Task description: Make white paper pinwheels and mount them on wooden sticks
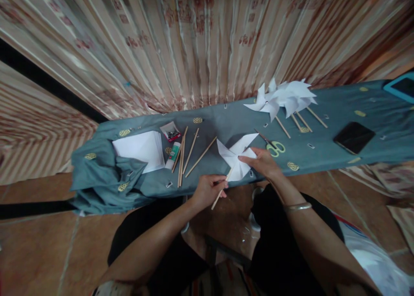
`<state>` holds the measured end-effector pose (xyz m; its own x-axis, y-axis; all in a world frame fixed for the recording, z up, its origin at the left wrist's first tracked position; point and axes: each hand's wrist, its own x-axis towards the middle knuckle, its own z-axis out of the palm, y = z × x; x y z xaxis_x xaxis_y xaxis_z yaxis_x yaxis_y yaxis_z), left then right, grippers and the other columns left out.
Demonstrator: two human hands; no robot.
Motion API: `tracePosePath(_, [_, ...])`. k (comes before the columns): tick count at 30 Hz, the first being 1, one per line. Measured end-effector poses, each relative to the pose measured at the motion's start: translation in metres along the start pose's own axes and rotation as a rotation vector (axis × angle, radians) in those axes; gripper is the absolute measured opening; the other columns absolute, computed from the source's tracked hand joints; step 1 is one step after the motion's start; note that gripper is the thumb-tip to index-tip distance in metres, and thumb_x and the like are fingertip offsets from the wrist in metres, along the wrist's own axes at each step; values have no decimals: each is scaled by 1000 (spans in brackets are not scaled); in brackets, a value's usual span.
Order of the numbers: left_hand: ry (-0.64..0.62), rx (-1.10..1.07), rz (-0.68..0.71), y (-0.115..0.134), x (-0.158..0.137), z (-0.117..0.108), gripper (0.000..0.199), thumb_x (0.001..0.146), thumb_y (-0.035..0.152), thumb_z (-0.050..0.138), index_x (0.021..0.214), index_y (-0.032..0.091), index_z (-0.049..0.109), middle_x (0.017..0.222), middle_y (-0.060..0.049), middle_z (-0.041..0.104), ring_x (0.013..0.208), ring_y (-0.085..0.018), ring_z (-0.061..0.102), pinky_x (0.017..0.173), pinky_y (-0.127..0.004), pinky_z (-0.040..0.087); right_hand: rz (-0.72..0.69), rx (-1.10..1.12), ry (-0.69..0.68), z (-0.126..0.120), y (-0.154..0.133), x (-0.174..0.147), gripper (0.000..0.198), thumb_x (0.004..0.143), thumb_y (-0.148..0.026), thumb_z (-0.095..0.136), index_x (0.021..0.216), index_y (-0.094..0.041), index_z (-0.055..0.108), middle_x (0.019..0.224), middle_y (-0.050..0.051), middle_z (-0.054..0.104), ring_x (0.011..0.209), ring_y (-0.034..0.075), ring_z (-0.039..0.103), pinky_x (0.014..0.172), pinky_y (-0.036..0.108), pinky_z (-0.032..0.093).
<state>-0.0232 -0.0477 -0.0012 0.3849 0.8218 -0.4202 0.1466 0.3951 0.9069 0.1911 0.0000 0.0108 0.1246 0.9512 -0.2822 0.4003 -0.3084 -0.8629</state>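
A white paper pinwheel (237,151) is held over the front edge of the cloth-covered table. My left hand (210,190) is closed around its thin wooden stick (217,198), whose lower end pokes out below the fingers. At the pinwheel's middle and right blade, my right hand (260,161) pinches the paper, thumb at the centre. A small dark dot shows beside that thumb; the fingers behind the paper are hidden. Just beyond my right hand lie scissors (274,148) with light green handles. Several loose wooden sticks (192,151) rest to the left of the pinwheel.
Finished-looking pinwheels (287,98) lie in a pile at the back right, sticks toward me. A dark phone (354,137) is farther right. On the left are a paper stack (142,149), a glue stick (173,155) and a small box of pins (170,131). A curtain (194,50) hangs behind.
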Motion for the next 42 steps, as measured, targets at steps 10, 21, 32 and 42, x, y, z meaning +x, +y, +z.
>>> tracePosePath(10, [28,-233,-130,-6,-1,8,18,70,29,76,74,12,71,66,-2,70,45,-9,62,46,-19,52,-90,-279,-32,0,6,5,21,67,-43,70,73,-22,71,66,1,69,64,18,59,56,27,40])
tracePosePath(21, [23,-380,-239,-16,-4,17,29,68,31,82,87,11,72,69,-3,71,47,-11,63,54,-26,56,-82,-471,-185,-6,-8,22,18,59,-39,74,64,-22,69,55,-3,60,60,16,55,55,25,36])
tracePosePath(32, [-51,-547,-359,-18,-12,27,24,75,30,80,85,10,72,71,-5,71,52,-11,65,57,-23,54,-83,-611,-290,-4,-30,40,13,50,-27,80,53,-25,68,54,0,62,59,19,59,53,27,37])
tracePosePath(42, [-51,-534,-386,-17,-10,30,15,80,23,74,85,10,72,66,-5,70,51,-11,65,54,-22,53,-51,-703,-382,-2,-47,48,15,47,-25,80,50,-23,65,54,2,62,61,22,61,58,30,41])
